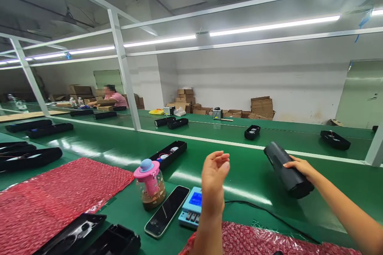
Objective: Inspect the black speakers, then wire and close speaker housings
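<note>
Now r. hand (301, 166) grips cylinder (281, 169) (black).

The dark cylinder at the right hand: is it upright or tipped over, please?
Tipped: the dark cylinder lies on its side, slanted, gripped by the right hand.

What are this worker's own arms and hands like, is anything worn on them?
Nothing is worn that shows. The left hand and the right hand are bare, with no gloves. Both forearms are uncovered as far as the picture reaches, and no sleeve comes into view. No ring, watch, bracelet or marking is visible on either.
</note>
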{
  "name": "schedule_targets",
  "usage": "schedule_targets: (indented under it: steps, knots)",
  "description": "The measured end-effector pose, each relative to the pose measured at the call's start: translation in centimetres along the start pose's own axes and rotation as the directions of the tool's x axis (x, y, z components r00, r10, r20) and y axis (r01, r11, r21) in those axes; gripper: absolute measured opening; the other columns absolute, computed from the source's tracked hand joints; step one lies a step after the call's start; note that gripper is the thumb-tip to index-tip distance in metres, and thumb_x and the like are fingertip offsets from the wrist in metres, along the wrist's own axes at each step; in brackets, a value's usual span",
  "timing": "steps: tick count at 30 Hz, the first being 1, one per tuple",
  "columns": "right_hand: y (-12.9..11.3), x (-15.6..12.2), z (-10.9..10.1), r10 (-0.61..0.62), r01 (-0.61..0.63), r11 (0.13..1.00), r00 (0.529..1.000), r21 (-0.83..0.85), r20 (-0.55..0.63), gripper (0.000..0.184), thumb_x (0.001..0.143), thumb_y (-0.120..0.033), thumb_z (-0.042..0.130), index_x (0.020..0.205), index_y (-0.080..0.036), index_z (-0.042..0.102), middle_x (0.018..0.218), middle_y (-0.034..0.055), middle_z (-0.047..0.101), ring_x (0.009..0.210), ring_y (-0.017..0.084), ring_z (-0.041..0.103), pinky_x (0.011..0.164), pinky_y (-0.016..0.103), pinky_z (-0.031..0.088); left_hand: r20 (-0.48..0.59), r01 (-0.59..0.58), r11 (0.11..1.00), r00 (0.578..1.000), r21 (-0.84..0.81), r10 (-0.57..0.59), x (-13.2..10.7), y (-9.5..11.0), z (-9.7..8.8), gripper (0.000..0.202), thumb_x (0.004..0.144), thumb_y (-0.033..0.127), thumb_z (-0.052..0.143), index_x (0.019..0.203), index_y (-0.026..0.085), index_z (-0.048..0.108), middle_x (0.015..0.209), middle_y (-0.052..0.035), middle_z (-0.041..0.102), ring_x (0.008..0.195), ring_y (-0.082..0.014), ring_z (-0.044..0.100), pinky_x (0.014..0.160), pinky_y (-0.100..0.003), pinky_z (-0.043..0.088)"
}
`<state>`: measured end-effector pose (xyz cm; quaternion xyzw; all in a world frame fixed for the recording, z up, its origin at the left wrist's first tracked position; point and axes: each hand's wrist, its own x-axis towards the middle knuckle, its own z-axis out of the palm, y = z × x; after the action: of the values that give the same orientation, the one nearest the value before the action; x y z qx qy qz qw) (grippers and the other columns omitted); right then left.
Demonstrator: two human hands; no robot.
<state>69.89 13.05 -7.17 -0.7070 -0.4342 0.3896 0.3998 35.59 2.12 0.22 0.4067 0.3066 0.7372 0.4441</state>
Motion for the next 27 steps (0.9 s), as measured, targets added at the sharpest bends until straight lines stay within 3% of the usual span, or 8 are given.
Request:
schedule_targets:
  steps: [2,6,10,13,18,21,24,27]
  knots:
    - [-1.1,-2.4,1.6,-0.096,0.077,0.979,0.991,0.187,0.095,0.083,0.071,-0.033,0.072,0.144,-0.018,0.036,0.111,0.0104,0.066,0.084,0.024,0.066,0.08,0.04,0.054,0.061,0.198,0.976,0.977,0.09,-0.204,0.4,-3.2,1.6,0.08,0.058,0.046,0.078,0.125,0.016,0.047,0.118,-0.0156,0.056,0.115,-0.027,0.055,0.1,-0.037,0.041]
    - [-3.7,-8.3,5.2,-0.329,0.172,0.846,0.913,0.504,0.24,0.114,0.052,-0.04,0.075,0.15,-0.019,0.02,0.103,0.0065,0.07,0.086,0.029,0.067,0.081,0.044,0.054,0.228,0.371,0.925,0.896,0.083,-0.38,-0.7,-7.5,4.2,0.118,0.051,0.048,0.084,0.146,0.017,0.021,0.122,-0.0208,0.055,0.119,-0.0382,0.053,0.101,-0.052,0.038]
    - [-5.2,-12.5,6.8,-0.465,0.196,0.725,0.847,0.66,0.258,0.12,0.048,-0.034,0.081,0.15,-0.019,0.021,0.106,0.0073,0.069,0.093,0.03,0.066,0.083,0.04,0.052,0.575,0.374,0.917,0.785,-0.14,-0.232,-1.6,-7.4,4.7,0.128,0.05,0.037,0.089,0.147,0.027,0.007,0.13,-0.016,0.055,0.119,-0.0366,0.055,0.102,-0.052,0.041]
    - [-5.3,-13.5,6.5,-0.537,0.208,0.642,0.809,0.738,0.24,0.122,0.045,-0.027,0.086,0.149,-0.019,0.023,0.108,0.0074,0.069,0.094,0.028,0.065,0.086,0.038,0.051,0.628,0.321,0.93,0.765,-0.178,-0.144,-1.7,-6.1,4.6,0.122,0.052,0.032,0.089,0.147,0.029,0.012,0.131,-0.014,0.056,0.12,-0.0364,0.055,0.104,-0.055,0.039]
    - [-4.9,-13.2,5.5,-0.566,0.216,0.646,0.779,0.732,0.27,0.124,0.046,-0.03,0.088,0.15,-0.022,0.021,0.11,0.0059,0.067,0.098,0.027,0.064,0.092,0.038,0.048,0.604,0.311,0.934,0.783,-0.178,-0.146,-2.1,-6.1,5.2,0.115,0.052,0.029,0.087,0.145,0.026,0.019,0.126,-0.0136,0.06,0.116,-0.0365,0.058,0.1,-0.052,0.044]
    - [-4.6,-12.8,5.5,-0.495,0.256,0.751,0.829,0.609,0.262,0.108,0.059,-0.047,0.08,0.149,-0.021,0.026,0.112,0.0092,0.065,0.103,0.029,0.062,0.094,0.044,0.046,0.489,0.297,0.949,0.846,-0.104,-0.211,-2.2,-7.4,5.5,0.115,0.054,0.032,0.083,0.146,0.022,0.016,0.13,-0.0153,0.057,0.116,-0.0348,0.058,0.097,-0.047,0.047]
    - [-3.3,-12.6,6.2,-0.454,0.355,0.805,0.885,0.476,0.107,0.094,0.063,-0.053,0.073,0.143,-0.018,0.037,0.12,0.0121,0.06,0.117,0.029,0.054,0.104,0.043,0.038,0.278,0.126,0.963,0.941,0.237,-0.191,-1.4,-8.3,5.2,0.121,0.054,0.029,0.081,0.149,0.02,0.007,0.138,-0.0151,0.05,0.121,-0.0306,0.054,0.102,-0.042,0.043]
    - [-0.9,-12.8,7.6,-0.456,0.399,0.821,0.888,0.409,0.049,0.078,0.064,-0.052,0.069,0.131,-0.017,0.049,0.12,0.0129,0.059,0.118,0.027,0.053,0.104,0.039,0.037,0.166,-0.034,0.753,0.981,0.657,-0.101,0.0,-7.9,3.9,0.12,0.053,0.027,0.081,0.15,0.024,0.012,0.139,-0.0127,0.048,0.124,-0.0302,0.051,0.103,-0.04,0.039]
